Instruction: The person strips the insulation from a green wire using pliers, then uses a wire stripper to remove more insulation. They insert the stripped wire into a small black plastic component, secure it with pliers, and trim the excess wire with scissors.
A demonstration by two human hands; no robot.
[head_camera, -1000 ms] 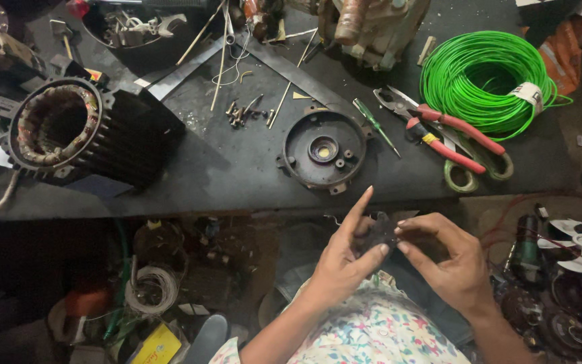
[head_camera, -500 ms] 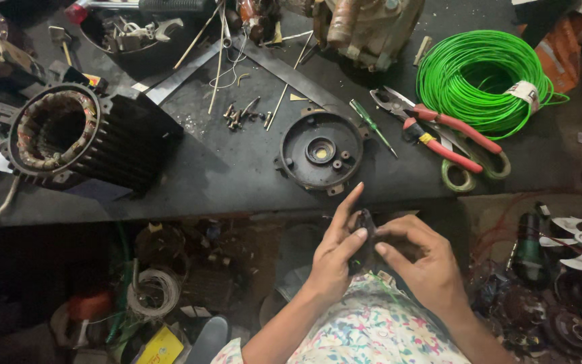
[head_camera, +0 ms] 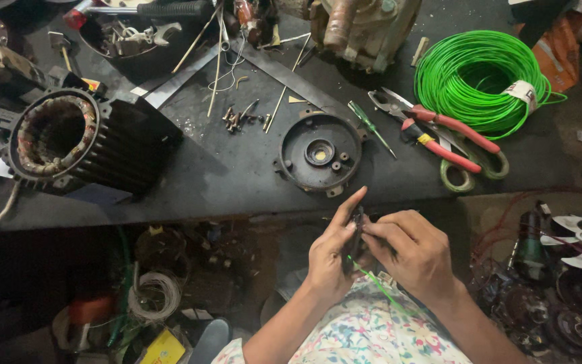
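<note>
Low in the centre of the frame, the left hand [head_camera: 331,259] and right hand [head_camera: 417,256] together pinch a small dark part [head_camera: 356,232], fingers pressed onto it. A thin green wire [head_camera: 380,288] trails from it toward the lap. Judged from this, fitting seems underway, unfinished. Above, the round dark metal motor end cover [head_camera: 320,153] lies untouched on the black workbench [head_camera: 237,175].

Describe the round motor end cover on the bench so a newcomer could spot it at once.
Start at the big coil of green wire at the far right of the dark workbench, then move left past the red-handled pliers. The round end cover lies flat near the bench's front edge, just beyond both hands. Unlike the finned stator housing at left, it is a shallow dark disc with a central hub.
</note>
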